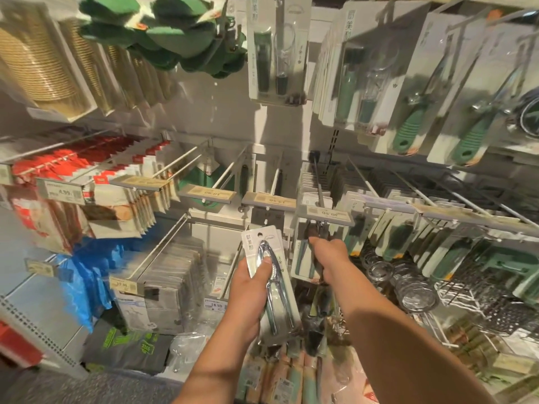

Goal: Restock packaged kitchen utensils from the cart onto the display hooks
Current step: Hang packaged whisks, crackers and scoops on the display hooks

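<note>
left hand (248,282) clamped on a stack of carded utensil packs (271,275), thumb pressed across the front card, fingers hidden behind. front pack showing a chrome plier-like cracker (272,290) under clear plastic, card tilted slightly, hang hole at the top. held low at centre, just below and left of the hook (319,188) with the 30.50 price tag (325,212).

right hand (329,255) reaching forward, its grip closed round the lower part of hanging packs (306,258) under that same hook; exactly what the fingers pinch hard to tell, dark and blurred there. the two hands near each other, not touching.

more carded packs threaded along that hook behind the tag. neighbouring white hooks (230,170) to the left mostly bare, each with a beige price strip. up top right, carded tools with green handles (408,129). left side: red-and-white packets (73,170), blue bags (84,275) lower down. top left, stacked gold paper cups (38,62) and green mitts (175,33). right side, lower: round glass lids (408,284) and wire racks (472,290). bottom centre, below the forearms, a jumble of packaged goods (291,374), blurred.
</note>
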### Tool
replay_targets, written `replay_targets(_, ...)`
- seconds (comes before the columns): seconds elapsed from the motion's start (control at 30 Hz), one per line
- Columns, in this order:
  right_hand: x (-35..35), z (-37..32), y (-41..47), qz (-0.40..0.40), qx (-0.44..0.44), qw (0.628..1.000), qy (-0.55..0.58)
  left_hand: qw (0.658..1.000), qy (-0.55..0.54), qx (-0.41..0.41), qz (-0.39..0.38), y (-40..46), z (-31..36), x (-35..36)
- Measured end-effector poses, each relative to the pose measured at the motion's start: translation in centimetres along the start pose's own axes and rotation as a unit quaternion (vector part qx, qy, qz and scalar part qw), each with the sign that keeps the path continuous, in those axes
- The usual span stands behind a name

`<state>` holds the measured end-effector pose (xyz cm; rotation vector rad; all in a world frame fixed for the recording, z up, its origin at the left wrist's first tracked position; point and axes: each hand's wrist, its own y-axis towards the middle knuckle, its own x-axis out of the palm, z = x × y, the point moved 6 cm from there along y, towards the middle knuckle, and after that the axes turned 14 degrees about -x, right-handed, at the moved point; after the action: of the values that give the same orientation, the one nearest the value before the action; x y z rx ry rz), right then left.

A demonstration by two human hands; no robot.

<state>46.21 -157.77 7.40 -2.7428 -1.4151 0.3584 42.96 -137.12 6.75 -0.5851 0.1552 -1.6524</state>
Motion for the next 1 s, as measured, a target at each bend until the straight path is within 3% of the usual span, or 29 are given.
replay_targets(0.4,-1.1,3.4,-5.0,-0.101,-0.01,0.994,-0.044,1.0,0.007,-0.013,-0.02,-0.5,-0.7,-1.4)
replay_targets(0.63,1.2,2.7,-8.4,-0.172,-0.043,0.984,-0.002,0.999,-0.005,-0.025,-0.029,-0.6,-1.7,-0.5)
replay_targets(0.8,1.3,3.0,-10.0,-0.163,-0.068,0.984,-0.023,1.0,-0.015,-0.014,-0.014,-0.7,-2.1,-0.6)
replay_targets(1.0,0.9,3.7,-10.7,-0.142,-0.061,0.987,0.034,0.999,-0.009,-0.006,-0.035,-0.7,-2.4,-0.3)
